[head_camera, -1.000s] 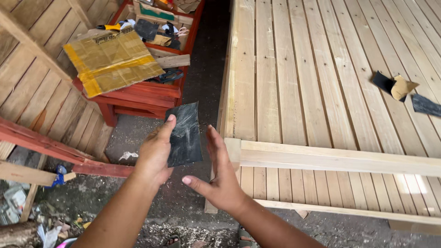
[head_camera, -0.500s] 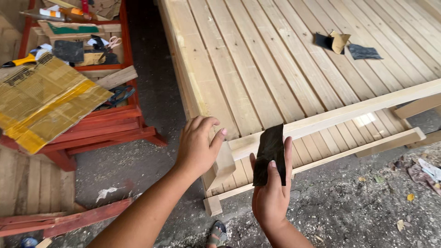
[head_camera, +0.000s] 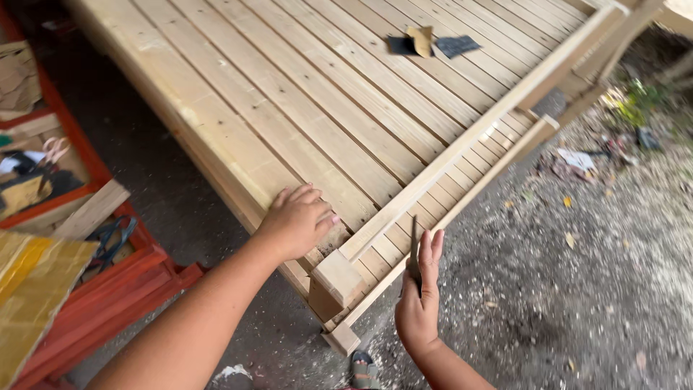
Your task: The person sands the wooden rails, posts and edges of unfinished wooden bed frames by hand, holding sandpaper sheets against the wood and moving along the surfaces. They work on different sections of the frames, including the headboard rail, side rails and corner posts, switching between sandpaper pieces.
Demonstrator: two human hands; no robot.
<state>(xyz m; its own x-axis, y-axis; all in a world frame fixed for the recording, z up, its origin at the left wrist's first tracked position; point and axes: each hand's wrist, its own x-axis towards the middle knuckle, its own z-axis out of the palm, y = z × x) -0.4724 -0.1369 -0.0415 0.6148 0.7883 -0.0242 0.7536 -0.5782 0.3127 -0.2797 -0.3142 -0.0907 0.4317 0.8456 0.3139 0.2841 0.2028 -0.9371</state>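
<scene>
My left hand (head_camera: 297, 220) rests palm down on the near corner of a pale slatted wooden bed frame (head_camera: 303, 94), fingers bent over the side rail. My right hand (head_camera: 419, 300) holds a thin dark sheet of sandpaper (head_camera: 413, 245) upright and edge-on, just in front of the lower cross rail (head_camera: 462, 191) at the frame's end. A square corner post (head_camera: 333, 278) stands between the two hands.
Several more dark and tan sandpaper pieces (head_camera: 426, 43) lie on the slats far off. A red wooden rack (head_camera: 108, 289) with scissors, tools and yellow-brown cardboard (head_camera: 29, 289) stands at the left. Gravel and sawdust ground with litter (head_camera: 577, 253) spreads to the right.
The view swung right. My left hand moved from the sandpaper onto the frame's corner. My right hand took the sheet and now holds it edge-on by the end rail.
</scene>
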